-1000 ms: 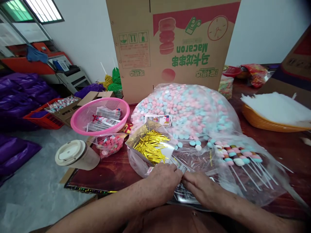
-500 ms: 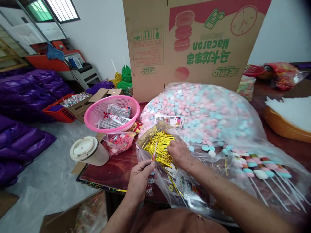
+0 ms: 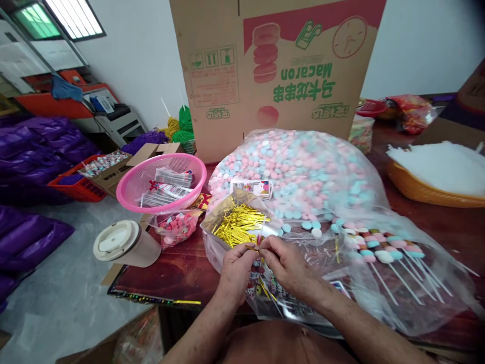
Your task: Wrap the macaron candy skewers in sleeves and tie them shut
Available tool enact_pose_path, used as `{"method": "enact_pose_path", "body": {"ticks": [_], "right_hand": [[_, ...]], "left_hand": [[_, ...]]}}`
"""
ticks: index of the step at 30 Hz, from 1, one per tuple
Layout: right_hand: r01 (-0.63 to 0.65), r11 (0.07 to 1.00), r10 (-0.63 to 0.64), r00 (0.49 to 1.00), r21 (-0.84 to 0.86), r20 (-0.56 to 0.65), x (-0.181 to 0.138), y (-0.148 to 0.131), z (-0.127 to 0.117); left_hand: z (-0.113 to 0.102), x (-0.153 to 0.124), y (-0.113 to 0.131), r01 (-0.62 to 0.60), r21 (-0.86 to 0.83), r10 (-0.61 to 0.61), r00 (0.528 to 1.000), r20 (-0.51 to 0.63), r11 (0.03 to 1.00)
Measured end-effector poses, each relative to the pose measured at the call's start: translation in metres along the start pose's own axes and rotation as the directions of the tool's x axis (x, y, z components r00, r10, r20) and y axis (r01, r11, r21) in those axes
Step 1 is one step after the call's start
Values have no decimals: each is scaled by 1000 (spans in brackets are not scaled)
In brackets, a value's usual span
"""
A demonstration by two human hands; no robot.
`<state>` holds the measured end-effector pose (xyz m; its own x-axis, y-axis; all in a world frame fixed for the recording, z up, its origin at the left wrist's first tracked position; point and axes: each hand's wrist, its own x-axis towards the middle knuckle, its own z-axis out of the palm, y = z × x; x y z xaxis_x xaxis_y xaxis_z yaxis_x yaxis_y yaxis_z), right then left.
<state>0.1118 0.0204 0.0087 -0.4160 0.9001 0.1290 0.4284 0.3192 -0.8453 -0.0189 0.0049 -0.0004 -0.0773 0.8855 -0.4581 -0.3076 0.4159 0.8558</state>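
Observation:
My left hand (image 3: 239, 270) is closed, pinching the gathered neck of a wrapped candy skewer (image 3: 259, 238); its clear wrapper hangs below my fingers, partly hidden. My right hand (image 3: 283, 260) is closed beside it, fingertips on a gold twist tie (image 3: 250, 247) that crosses the wrapper's neck. Just beyond both hands, an open bag (image 3: 212, 220) holds a heap of gold twist ties (image 3: 237, 222). A few loose ties lie on the clear plastic below the hands.
A large clear bag of pink and blue candies (image 3: 303, 167) fills the middle, before a cardboard box (image 3: 212, 50). A pink basket (image 3: 123, 189), a lidded cup (image 3: 146, 250) and a small candy bag (image 3: 176, 225) stand left. Candy skewers (image 3: 384, 256) and an orange basket (image 3: 428, 192) lie right.
My right hand has come out of the heap of ties toward my left hand, bringing a gold tie to the wrapper's neck. The whole view has shifted slightly.

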Motion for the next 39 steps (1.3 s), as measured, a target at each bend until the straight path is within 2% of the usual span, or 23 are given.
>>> {"method": "enact_pose_path", "body": {"ticks": [3,5,8,10,11,13,15,16,17,19,21,23,25,26,28,30,31,33,35,37,39], "right_hand": [[-43,999,43,998,-6,-48,-7,9,-3],[-45,998,41,996,-51,-74,-12,14,-6],[33,986,-54,991,-166,-126,-22,18,-9],[109,967,-147,976,-229,-159,-28,19,-9],[117,968,-160,969,-222,-186,-30,20,-9],[37,995,-59,966,-92,-251,-35,22,-11],[-63,992,85,974,107,-212,-40,22,-17],[-75,983,103,981,169,-162,-43,22,-22],[-45,980,68,991,195,-115,-45,20,-28],[92,979,-85,995,184,-44,-50,16,-41],[175,967,-181,983,188,17,-53,11,-54],[166,952,-200,973,257,114,-55,6,-63],[126,946,-178,972,298,151,-56,5,-64],[117,956,-152,982,267,114,-56,6,-62],[98,990,-91,993,101,-71,-58,10,-52],[60,992,-89,957,-113,-277,-60,16,-42],[56,977,-121,939,-203,-323,-61,18,-39],[107,926,-227,924,-361,-308,-62,20,-39],[167,835,-350,897,-525,-271,-63,19,-47],[143,730,-442,845,-669,-301,-64,16,-59],[108,651,-509,797,-751,-326,-67,13,-66]], "left_hand": [[7,-4,-5,-44,91,31,990,134,995],[10,-7,-7,-150,221,102,971,218,964],[14,-9,-9,-342,348,234,920,316,873],[17,-10,-11,-352,336,245,915,321,874],[19,-11,-12,-323,302,230,924,307,897],[21,-12,-12,-257,204,190,935,299,945],[24,-14,-10,-192,130,137,928,347,973],[25,-15,-8,-155,111,101,919,382,982],[26,-16,-6,-106,98,56,907,417,990],[28,-17,-3,38,69,-67,868,492,997],[31,-17,-3,204,43,-193,805,560,978],[35,-16,-5,320,27,-269,743,612,947],[39,-15,-8,370,7,-293,723,626,929],[41,-15,-9,370,-11,-286,737,613,929],[46,-15,-10,332,-55,-253,806,535,942],[52,-16,-10,270,-100,-204,881,428,958],[55,-17,-11,239,-119,-177,907,383,964],[62,-18,-12,194,-133,-138,929,344,972],[70,-18,-14,104,-111,-64,944,322,988],[77,-17,-13,-56,-31,62,964,258,998],[82,-17,-5,-132,81,109,965,236,988]]}}
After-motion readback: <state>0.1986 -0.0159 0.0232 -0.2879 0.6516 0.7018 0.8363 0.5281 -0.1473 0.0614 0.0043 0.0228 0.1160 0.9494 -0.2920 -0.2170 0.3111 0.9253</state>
